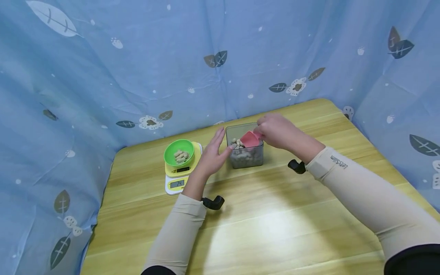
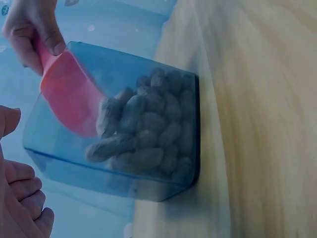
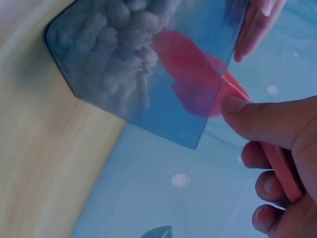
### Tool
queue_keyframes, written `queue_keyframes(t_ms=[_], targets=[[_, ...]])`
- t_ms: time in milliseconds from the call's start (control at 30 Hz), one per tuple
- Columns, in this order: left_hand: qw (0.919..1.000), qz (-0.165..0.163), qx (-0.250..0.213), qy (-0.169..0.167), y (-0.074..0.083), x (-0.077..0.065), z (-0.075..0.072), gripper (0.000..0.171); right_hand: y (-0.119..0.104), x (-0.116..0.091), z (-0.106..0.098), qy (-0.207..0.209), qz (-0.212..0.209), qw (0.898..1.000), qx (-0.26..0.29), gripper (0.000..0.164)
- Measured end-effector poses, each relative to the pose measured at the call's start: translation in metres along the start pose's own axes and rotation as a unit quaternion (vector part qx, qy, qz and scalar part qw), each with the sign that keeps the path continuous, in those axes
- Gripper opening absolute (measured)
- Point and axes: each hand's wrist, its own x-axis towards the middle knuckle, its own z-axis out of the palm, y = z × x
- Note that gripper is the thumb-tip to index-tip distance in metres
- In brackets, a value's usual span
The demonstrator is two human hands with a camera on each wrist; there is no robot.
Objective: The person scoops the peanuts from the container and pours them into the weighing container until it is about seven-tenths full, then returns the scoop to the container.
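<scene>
My right hand (image 1: 277,131) grips the handle of a pink scoop (image 2: 73,96). The scoop's bowl dips into a clear grey-tinted bin (image 1: 245,160), its lip against the peanuts in shells (image 2: 148,119) piled inside. In the right wrist view the thumb presses on the scoop (image 3: 198,79) near its neck while the fingers wrap the handle. Beside the bin's left side, my left hand (image 1: 214,154) is held with fingers extended and nothing in its grasp. In the left wrist view its fingers (image 2: 27,191) lie close by the bin's rim.
Left of the bin stands a yellow and white kitchen scale (image 1: 168,179), its display partly behind the left wrist. On it rests a green bowl (image 1: 168,154) with several peanuts (image 1: 181,156). A blue patterned curtain (image 1: 192,76) hangs behind the wooden table (image 1: 261,214).
</scene>
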Motion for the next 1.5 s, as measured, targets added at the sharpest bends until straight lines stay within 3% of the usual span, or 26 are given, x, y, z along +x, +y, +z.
queue_keyframes(t_ms=[200, 467, 933, 1100, 1333, 1500], targets=[[1.0, 0.001, -0.001, -0.001, -0.004, 0.001, 0.008, 0.072, -0.007, 0.005, -0.004, -0.051, -0.008, 0.998, -0.046, 0.02], [0.9999, 0.006, 0.003, 0.01, -0.005, 0.003, 0.011, 0.071, -0.012, 0.011, 0.0, -0.064, -0.014, 0.996, -0.064, 0.021], [0.9999, 0.005, 0.01, 0.003, -0.004, 0.005, 0.01, 0.074, -0.005, 0.015, 0.006, -0.095, -0.059, 0.994, -0.009, 0.014], [0.9998, 0.006, 0.016, -0.008, -0.005, 0.005, 0.011, 0.078, -0.004, 0.014, 0.012, -0.119, -0.034, 0.992, 0.032, 0.014], [0.9999, 0.005, 0.014, -0.002, -0.005, 0.005, 0.012, 0.077, -0.003, 0.019, 0.011, -0.118, 0.02, 0.987, 0.11, 0.02], [0.9999, -0.002, 0.014, -0.005, -0.005, 0.005, 0.011, 0.076, -0.004, 0.019, 0.012, -0.137, 0.061, 0.98, 0.134, 0.013]])
